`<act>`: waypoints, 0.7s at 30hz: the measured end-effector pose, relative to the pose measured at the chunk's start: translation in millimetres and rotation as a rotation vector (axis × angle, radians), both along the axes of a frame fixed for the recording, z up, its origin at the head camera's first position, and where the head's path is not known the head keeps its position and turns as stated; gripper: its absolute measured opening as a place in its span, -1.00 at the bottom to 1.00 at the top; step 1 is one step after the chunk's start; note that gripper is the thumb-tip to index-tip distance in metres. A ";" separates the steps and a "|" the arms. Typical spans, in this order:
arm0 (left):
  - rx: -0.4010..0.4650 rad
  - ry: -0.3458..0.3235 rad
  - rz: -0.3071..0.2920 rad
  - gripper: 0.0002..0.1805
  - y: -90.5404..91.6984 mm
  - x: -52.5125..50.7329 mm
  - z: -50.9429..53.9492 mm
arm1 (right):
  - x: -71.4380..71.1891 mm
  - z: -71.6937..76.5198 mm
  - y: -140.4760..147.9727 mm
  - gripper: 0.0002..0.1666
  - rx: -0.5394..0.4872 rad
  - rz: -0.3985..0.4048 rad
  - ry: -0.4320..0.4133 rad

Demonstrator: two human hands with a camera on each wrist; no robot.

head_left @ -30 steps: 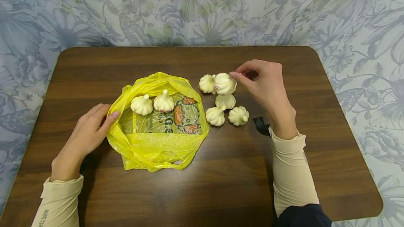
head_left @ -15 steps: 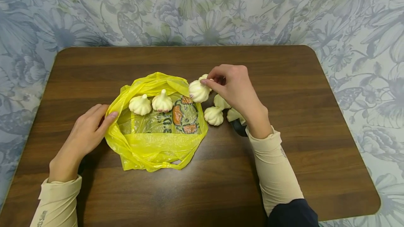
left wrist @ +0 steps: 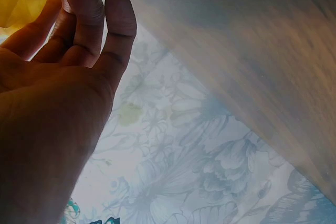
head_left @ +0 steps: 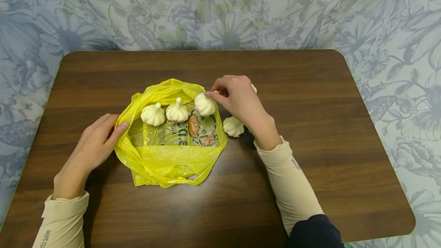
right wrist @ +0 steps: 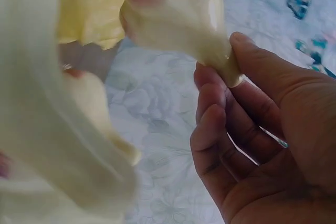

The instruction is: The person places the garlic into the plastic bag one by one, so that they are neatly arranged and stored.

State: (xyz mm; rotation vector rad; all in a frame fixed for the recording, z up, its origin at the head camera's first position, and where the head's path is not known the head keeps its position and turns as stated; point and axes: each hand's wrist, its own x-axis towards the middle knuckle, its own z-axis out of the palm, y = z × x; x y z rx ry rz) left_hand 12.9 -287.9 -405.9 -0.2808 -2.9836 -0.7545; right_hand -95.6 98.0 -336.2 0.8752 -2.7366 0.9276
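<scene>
A yellow plastic bag (head_left: 172,160) lies spread on the table, its mouth held wide. My left hand (head_left: 93,144) pinches the bag's left rim between thumb and fingers. With thumb and fingertips, my right hand (head_left: 239,97) grips a garlic bulb (head_left: 204,105) by its stem, over the bag's right part; the right wrist view shows this bulb (right wrist: 176,11) close up. Two more garlic bulbs, a left one (head_left: 153,115) and a right one (head_left: 177,110), sit inside the bag, stems up. Beside the bag's right edge lies another garlic bulb (head_left: 233,126).
The brown wooden table (head_left: 310,98) reaches back to a wall with floral paper (head_left: 231,14). Part of one more garlic bulb (head_left: 254,88) shows behind my right hand, which hides whatever else lies beneath it. A black strap (head_left: 247,139) shows by my right wrist.
My right hand has carried the garlic bulb leftward, from above the other bulbs to over the bag's right side. The left hand keeps its hold on the rim.
</scene>
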 end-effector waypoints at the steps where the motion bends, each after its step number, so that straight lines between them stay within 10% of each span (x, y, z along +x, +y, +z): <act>1: 0.003 -0.002 0.000 -0.61 -0.1 0.2 0.0 | -0.9 -1.9 -2.7 -0.75 0.015 0.003 0.004; 21: 0.013 -0.016 -0.008 -0.58 -1.2 -0.3 1.1 | -6.3 -25.9 -24.3 -0.70 0.217 0.003 -0.046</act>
